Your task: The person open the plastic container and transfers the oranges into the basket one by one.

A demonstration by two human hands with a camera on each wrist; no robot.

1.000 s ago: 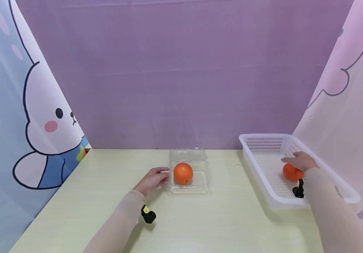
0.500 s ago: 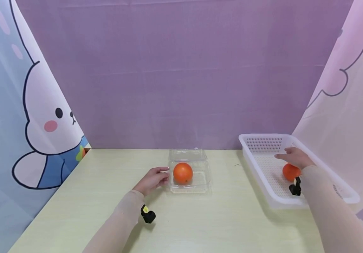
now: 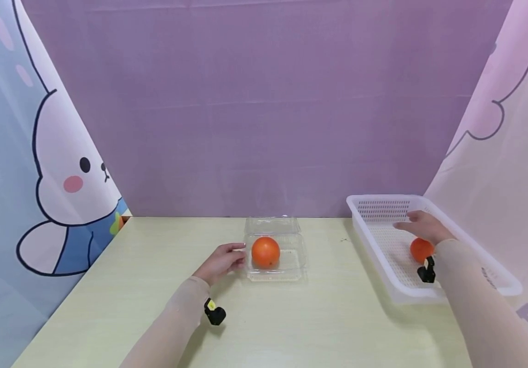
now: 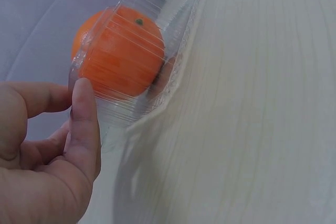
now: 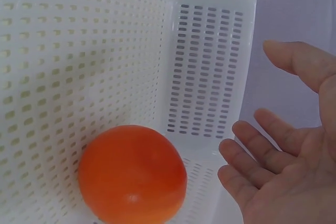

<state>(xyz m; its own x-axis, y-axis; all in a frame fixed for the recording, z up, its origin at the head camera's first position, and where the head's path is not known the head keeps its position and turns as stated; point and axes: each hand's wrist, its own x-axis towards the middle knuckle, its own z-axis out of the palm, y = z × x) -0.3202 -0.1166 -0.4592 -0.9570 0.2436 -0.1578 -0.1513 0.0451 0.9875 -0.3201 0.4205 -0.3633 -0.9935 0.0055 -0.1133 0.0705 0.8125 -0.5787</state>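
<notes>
A clear plastic clamshell box [image 3: 291, 258] stands with its lid raised in the middle of the table, an orange [image 3: 266, 252] in its left part. My left hand [image 3: 222, 261] pinches the box's left rim between thumb and finger; the left wrist view shows the orange [image 4: 123, 51] through the ribbed wall. At the right, my right hand [image 3: 425, 227] hovers over a white perforated basket [image 3: 379, 255], fingers spread and holding nothing. Inside the basket lies a smooth, round orange-red fruit [image 5: 132, 174], below and apart from that hand in the right wrist view.
The pale wooden table [image 3: 319, 327] ends at a purple cloth backdrop [image 3: 264, 112]. Printed cloths hang at both sides, and the right one [image 3: 512, 204] runs close along the basket's outer edge.
My right hand has moved left and slightly farther away above the basket, while the fruit stays in it. The left hand, box and orange hold their places.
</notes>
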